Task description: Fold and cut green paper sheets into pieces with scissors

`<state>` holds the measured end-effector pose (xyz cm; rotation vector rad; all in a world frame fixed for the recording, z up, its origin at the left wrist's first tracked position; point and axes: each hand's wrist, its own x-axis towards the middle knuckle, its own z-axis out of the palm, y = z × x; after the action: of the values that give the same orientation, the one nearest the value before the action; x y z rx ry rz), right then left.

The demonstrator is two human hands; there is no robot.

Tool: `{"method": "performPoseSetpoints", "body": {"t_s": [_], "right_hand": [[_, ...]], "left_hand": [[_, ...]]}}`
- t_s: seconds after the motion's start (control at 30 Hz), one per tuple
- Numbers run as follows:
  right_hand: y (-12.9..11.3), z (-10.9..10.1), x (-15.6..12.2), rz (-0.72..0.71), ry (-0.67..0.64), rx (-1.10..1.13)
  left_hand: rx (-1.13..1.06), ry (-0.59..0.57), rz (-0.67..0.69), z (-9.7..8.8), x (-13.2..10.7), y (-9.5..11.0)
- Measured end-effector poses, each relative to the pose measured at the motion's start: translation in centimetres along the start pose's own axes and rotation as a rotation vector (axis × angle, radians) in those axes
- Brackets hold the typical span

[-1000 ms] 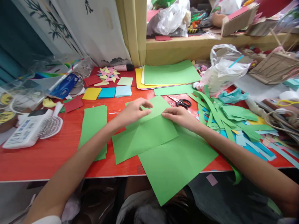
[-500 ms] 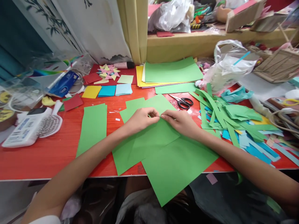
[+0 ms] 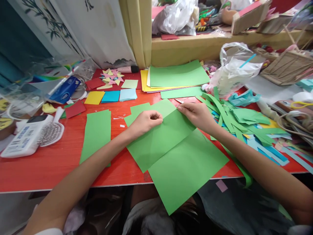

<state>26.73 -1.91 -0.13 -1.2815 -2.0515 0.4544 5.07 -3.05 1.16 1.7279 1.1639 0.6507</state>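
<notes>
My left hand (image 3: 148,122) pinches the upper left edge of a green sheet of paper (image 3: 161,143). At the sheet's top corner, the fingertips of my right hand (image 3: 198,116) are closed on it. Under its lower right side lies another green sheet (image 3: 187,173), with one corner past the table's front edge. More green paper (image 3: 140,108) shows behind my left hand. Just beyond my right fingers only the blade tips of the scissors (image 3: 179,101) show; my hand hides their handles.
Green and blue paper strips (image 3: 227,114) lie heaped on the right near a plastic bag (image 3: 237,71). Green rectangles (image 3: 96,135) lie at left, beside a hairbrush (image 3: 52,132). A paper stack (image 3: 179,74), small coloured squares (image 3: 111,96) and folded stars (image 3: 112,77) sit at the back.
My hands have moved apart, the right one shifting right and up over the scissors. The held green sheet has turned, its lower left corner now further right and higher.
</notes>
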Motion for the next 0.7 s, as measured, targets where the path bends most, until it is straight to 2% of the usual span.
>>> {"method": "performPoseSetpoints", "body": {"t_s": [0.43, 0.57, 0.7], "right_hand": [[3.6, -2.8, 1.5, 0.065, 0.177, -0.045], [4.5, -3.3, 1.8, 0.069, 0.195, -0.077], [5.0, -3.6, 1.9, 0.077, 0.182, -0.069]], "left_hand": [[0.063, 0.017, -0.032, -2.0, 0.9, -0.7], [0.094, 0.011, -0.016, -3.3, 1.2, -0.9], [0.151, -0.002, -0.064, -5.3, 1.3, -1.2]]}}
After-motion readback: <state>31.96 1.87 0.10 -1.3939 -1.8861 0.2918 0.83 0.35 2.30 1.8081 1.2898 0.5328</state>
